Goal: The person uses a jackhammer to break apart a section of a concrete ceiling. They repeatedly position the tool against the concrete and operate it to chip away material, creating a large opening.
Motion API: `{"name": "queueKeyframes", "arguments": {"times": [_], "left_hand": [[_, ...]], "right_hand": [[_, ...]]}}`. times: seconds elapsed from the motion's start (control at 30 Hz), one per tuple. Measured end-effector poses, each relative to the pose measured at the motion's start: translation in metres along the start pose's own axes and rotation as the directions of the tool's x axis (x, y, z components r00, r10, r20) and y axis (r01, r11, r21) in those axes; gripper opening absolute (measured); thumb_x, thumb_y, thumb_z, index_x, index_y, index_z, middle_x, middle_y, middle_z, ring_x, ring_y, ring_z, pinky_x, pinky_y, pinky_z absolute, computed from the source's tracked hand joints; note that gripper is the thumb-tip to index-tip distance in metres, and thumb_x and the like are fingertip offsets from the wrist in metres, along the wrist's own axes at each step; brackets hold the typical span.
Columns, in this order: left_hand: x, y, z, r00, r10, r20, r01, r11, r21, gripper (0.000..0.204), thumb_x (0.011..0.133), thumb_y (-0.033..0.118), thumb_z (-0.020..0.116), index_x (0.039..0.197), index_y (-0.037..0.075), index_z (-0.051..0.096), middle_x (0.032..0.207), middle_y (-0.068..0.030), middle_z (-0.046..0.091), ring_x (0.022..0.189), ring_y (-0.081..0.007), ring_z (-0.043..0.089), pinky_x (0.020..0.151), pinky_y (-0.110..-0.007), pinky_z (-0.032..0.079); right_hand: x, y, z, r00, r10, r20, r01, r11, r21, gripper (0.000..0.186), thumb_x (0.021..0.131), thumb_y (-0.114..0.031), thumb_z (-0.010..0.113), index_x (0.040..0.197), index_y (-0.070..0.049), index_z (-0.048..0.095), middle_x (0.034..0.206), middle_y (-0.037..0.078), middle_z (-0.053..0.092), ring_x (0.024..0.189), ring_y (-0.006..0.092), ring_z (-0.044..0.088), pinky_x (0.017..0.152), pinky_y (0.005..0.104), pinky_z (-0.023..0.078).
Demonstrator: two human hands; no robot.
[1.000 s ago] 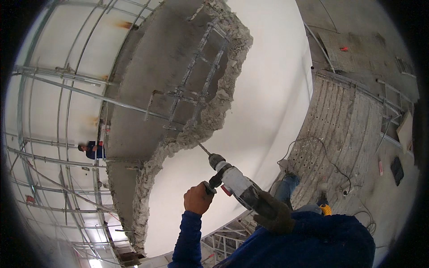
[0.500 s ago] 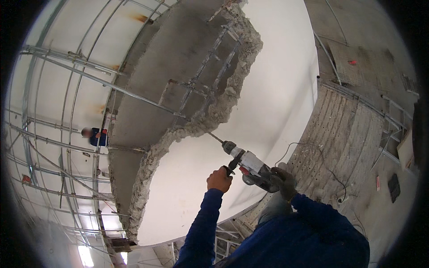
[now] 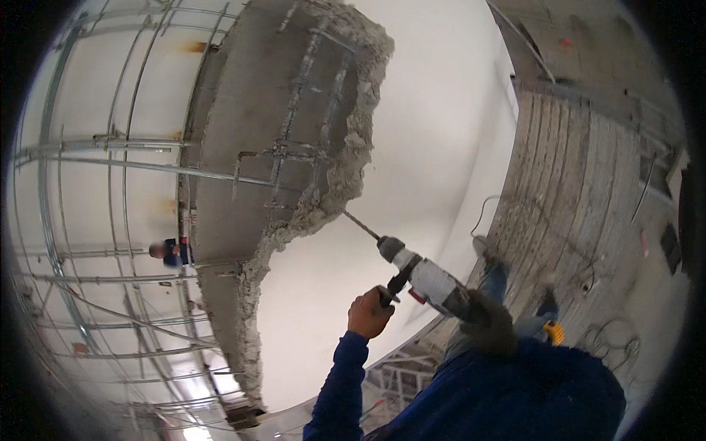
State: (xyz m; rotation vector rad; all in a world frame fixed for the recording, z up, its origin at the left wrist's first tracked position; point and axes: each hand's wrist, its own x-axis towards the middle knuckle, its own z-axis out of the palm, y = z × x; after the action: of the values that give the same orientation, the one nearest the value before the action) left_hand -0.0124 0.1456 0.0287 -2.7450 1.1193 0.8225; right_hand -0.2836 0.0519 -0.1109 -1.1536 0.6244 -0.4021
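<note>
A white and dark grey rotary hammer drill (image 3: 434, 285) is held between my two hands, pointing up and left. My bare left hand (image 3: 370, 314) wraps round its black side handle. My right hand (image 3: 489, 323), in a dark glove, closes round the rear grip, whose far side it hides. The long drill bit (image 3: 362, 225) ends at or just beside the rough edge of broken concrete (image 3: 346, 173); whether the tip touches, I cannot tell. This jagged edge borders a smooth white wall surface (image 3: 441, 147), with exposed bars (image 3: 290, 110) in the grey hollow beyond.
Metal scaffolding (image 3: 110, 279) fills the left side, with another person (image 3: 173, 253) among its poles. Grooved wooden planks (image 3: 559, 176) lie at the right, with a cable (image 3: 482, 213) across them. A yellow object (image 3: 554, 332) sits by my waist. Coiled cord (image 3: 614, 342) lies lower right.
The view has shifted, so the broken edge sits further left. The drill has drawn back toward me, and more of the bit shows. Both hands keep their hold.
</note>
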Motion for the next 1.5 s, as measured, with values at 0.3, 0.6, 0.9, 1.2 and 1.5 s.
{"name": "queueKeyframes", "arguments": {"times": [0.3,0.6,0.9,1.2,1.5], "left_hand": [[0.009,-0.019,-0.050,0.996,0.023,0.084,-0.008,0.984,-0.180,0.020,0.075,0.009,0.075,0.090,0.002,0.064,0.084,-0.0089,0.070,0.079,-0.0190,0.066,0.075,-0.033,0.052],[0.020,-0.032,-0.077,0.997,0.069,-0.019,-0.068,0.997,0.019,0.015,0.079,0.017,0.072,0.088,0.007,0.065,0.080,-0.0125,0.070,0.076,-0.0316,0.068,0.067,-0.039,0.053],[0.019,-0.034,-0.079,0.995,0.017,-0.096,-0.006,0.993,0.119,0.025,0.080,0.030,0.073,0.083,0.007,0.063,0.074,-0.0145,0.067,0.075,-0.0382,0.065,0.064,-0.045,0.051],[0.027,-0.036,-0.074,0.986,0.061,-0.156,-0.036,0.987,0.157,0.024,0.080,0.031,0.073,0.083,0.008,0.063,0.076,-0.0143,0.068,0.076,-0.0370,0.066,0.065,-0.045,0.051],[0.093,-0.055,-0.079,0.965,0.024,-0.260,0.036,0.974,0.224,0.030,0.080,0.036,0.073,0.095,0.012,0.065,0.088,-0.0113,0.071,0.086,-0.0356,0.067,0.072,-0.048,0.053]], "right_hand": [[0.024,-0.054,0.007,0.933,-0.326,0.152,0.326,0.945,0.026,0.070,0.075,-0.022,0.081,0.136,-0.004,0.049,0.123,0.024,0.060,0.114,0.0328,0.061,0.094,0.0410,0.050],[0.041,-0.080,0.049,0.921,-0.388,0.038,0.390,0.917,-0.081,0.060,0.071,-0.011,0.081,0.125,-0.006,0.056,0.108,0.022,0.064,0.093,0.0353,0.068,0.074,0.0410,0.056],[0.040,-0.074,0.067,0.871,-0.489,-0.052,0.487,0.872,-0.050,0.056,0.069,-0.008,0.082,0.121,-0.006,0.060,0.097,0.022,0.067,0.082,0.0351,0.071,0.066,0.0391,0.057],[0.046,-0.086,0.058,0.945,-0.327,0.029,0.327,0.945,-0.020,0.053,0.069,-0.008,0.082,0.118,-0.008,0.062,0.100,0.022,0.067,0.087,0.0351,0.070,0.071,0.0406,0.057],[0.161,-0.075,0.038,0.895,-0.438,0.089,0.440,0.898,-0.005,0.062,0.076,-0.008,0.073,0.134,-0.009,0.053,0.119,0.015,0.064,0.105,0.0291,0.065,0.091,0.0393,0.053]]}}
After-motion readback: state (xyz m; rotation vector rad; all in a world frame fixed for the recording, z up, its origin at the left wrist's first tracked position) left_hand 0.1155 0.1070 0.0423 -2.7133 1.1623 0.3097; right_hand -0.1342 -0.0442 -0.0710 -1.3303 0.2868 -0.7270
